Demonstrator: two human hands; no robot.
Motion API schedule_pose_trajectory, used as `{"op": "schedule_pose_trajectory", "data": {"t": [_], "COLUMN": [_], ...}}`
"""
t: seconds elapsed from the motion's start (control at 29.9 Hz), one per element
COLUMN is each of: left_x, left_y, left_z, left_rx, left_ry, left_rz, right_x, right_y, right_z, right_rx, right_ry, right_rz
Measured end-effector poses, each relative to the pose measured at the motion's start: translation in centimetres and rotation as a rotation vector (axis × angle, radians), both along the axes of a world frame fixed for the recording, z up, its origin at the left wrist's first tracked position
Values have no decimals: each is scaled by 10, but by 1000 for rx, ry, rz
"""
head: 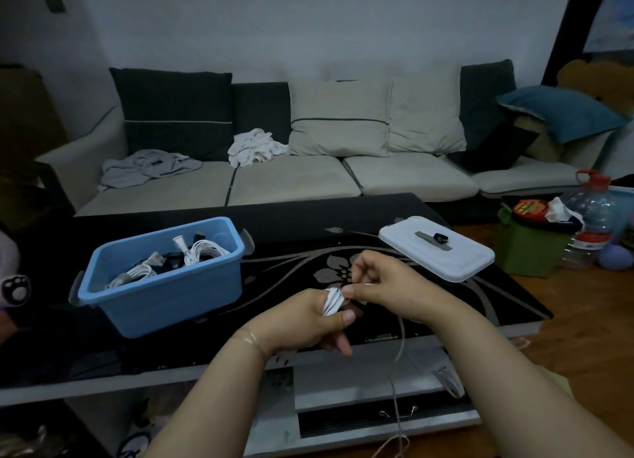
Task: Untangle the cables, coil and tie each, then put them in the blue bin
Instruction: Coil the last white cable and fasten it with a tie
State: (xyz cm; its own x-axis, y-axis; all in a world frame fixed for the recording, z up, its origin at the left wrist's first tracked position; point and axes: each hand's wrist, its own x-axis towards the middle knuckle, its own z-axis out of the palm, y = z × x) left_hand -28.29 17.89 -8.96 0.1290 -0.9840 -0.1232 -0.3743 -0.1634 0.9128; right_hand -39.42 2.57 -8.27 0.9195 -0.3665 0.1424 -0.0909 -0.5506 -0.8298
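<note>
Cable (332, 301), white, folded into a small bundle, sits at centre-lower frame above the near edge of the bench (480, 296), not yet in the bin.

Left of frame: blue bin (164, 293) on the bench, already holding several coiled white cables (202, 251). Well apart from the hands.

Centre: left hand (308, 323) is closed round the bundle, thumb pressed across the loops. Right hand (377, 282), touching the bundle from the right, has its fingertips pinched together at the loop ends; it seems to be working a tie, but what it pinches is too small to make out. A thin strand of twine (399, 351) hangs from under the hands, past the bench edge toward the floor.

Right of frame: white lid (435, 248) on the bench, with a small dark object on top, unidentified.

Risks, as judged:
- The loops are held by thumb pressure alone; if the left hand eases before the tie is cinched, the bundle springs open.
- The tie may catch only some loops, leaving the rest loose.
- The hanging strand could snag on the bench edge and drag on the bundle during the carry to the bin.
- Dim light makes the knot hard to check.
</note>
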Motion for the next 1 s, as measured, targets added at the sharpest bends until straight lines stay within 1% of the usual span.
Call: {"op": "schedule_pose_trajectory", "data": {"t": [0.1, 0.2, 0.23, 0.33, 0.4, 0.47, 0.5, 0.6, 0.77, 0.84, 0.9, 0.97, 1.0], "left_x": [-2, -3, -4, -12, -14, -13, -11, -7, 5, 9, 8, 9, 9], "left_y": [2, 2, 1, -1, 0, -2, -2, -4, -4, -1, -1, -3, -4], "left_z": [3, 6, 6, 9, 14, 17, 17, 13, 14, 13, 13, 12, 12], "left_rx": [-42, -150, -191, -278, -318, -358, -379, -404, -486, -491, -494, -519, -530], "left_ry": [83, 131, 153, 306, 425, 577, 650, 776, 972, 993, 957, 941, 930], "left_rz": [-10, -3, 12, 87, 127, 171, 199, 258, 321, 337, 360, 444, 492], "right_x": [2, 4, 5, 9, 13, 16, 18, 21, 20, 18, 16, 14, 13], "right_y": [0, 4, 6, 15, 22, 27, 29, 37, 45, 48, 48, 47, 47], "right_z": [-1, 1, 1, 0, -2, -4, -5, -4, -6, -6, -4, -4, -6], "right_rx": [85, 322, 374, 447, 417, 299, 282, 346, 420, 405, 385, 339, 280], "right_ry": [-82, -171, -187, -205, -168, -93, -74, -71, 0, 12, 25, 69, 100], "right_rz": [-28, -8, -2, -31, -66, -92, -94, -72, 97, 154, 171, 169, 168]}}
